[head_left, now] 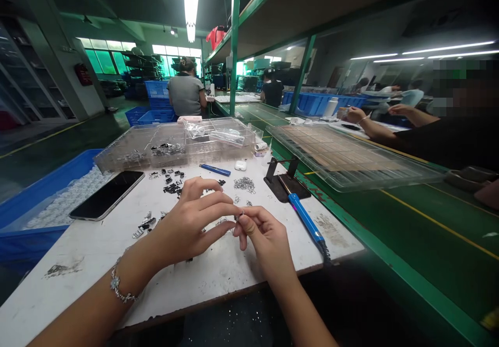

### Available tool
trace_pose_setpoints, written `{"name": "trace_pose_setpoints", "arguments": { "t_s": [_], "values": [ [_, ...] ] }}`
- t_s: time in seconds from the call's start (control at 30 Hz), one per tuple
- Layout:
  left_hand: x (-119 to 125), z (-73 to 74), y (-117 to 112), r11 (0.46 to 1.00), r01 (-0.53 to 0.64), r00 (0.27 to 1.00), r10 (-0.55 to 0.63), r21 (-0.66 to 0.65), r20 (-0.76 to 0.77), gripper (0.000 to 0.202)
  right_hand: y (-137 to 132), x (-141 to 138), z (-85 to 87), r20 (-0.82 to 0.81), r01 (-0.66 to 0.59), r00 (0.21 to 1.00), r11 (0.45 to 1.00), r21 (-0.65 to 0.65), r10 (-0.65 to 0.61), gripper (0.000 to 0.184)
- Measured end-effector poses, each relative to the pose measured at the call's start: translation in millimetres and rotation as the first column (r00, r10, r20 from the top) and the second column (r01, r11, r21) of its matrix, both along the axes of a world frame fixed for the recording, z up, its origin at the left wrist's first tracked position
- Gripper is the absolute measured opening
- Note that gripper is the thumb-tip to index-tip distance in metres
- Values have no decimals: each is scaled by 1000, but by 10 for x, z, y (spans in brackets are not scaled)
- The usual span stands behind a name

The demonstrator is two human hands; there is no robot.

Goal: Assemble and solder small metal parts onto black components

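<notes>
Above the white tabletop (218, 279), my left hand (195, 219) and my right hand (265, 230) meet at the fingertips. Between them is a tiny dark, shiny part (239, 216), mostly hidden by the fingers. My right thumb and forefinger pinch it; the left fingertips press at its other side. Small silver rings (245, 184) lie in a pile just beyond the hands. Black and silver metal pieces (173, 186) are scattered behind my left hand, with more metal pieces (145, 226) near the left wrist.
A blue soldering iron (306, 219) leans on its stand (286, 186) at the right. A phone (108, 195), a blue pen-like tool (215, 170) and a white earbud case (240, 165) lie around. Clear compartment boxes (163, 134) stand behind; a blue bin (23, 232) is at left. Co-workers sit beyond.
</notes>
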State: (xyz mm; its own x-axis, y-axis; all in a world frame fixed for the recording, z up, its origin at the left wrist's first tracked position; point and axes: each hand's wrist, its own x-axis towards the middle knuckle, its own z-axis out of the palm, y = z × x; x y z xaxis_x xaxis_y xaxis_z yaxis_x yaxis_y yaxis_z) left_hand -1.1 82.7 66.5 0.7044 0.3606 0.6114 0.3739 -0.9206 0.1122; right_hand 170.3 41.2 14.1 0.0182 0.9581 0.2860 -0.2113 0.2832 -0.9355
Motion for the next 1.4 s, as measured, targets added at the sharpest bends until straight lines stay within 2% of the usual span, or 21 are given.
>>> {"name": "trace_pose_setpoints", "arguments": {
  "t_s": [0.17,0.33,0.47,0.67,0.8,0.93,1.13,1.4],
  "values": [
    [18,7,-1,1000,25,999,-25,-9,39,15,46,49,-25,-156,-229,964,970,-87,214,20],
    [-30,33,34,994,43,999,-40,-96,34,11,51,47,-12,-129,-281,956,949,-140,264,24],
    [-34,26,48,995,54,997,-50,-82,53,9,57,45,1,-170,-329,938,929,-170,301,24],
    [19,-11,31,995,34,998,-29,-98,51,10,55,52,33,-282,-328,922,923,-200,266,21],
    [22,-44,45,998,-8,995,15,-70,99,13,57,52,38,-272,-313,928,928,-204,253,22],
    [1,-39,43,1000,8,999,-7,-30,33,7,63,59,13,-238,-304,938,929,-211,253,23],
    [7,-18,25,993,18,997,-9,-117,79,10,63,57,8,-237,-306,936,934,-185,260,23],
    [-9,-12,42,990,-6,1000,6,-143,2,9,66,56,-23,-223,-285,944,942,-178,243,22]
  ]
}}
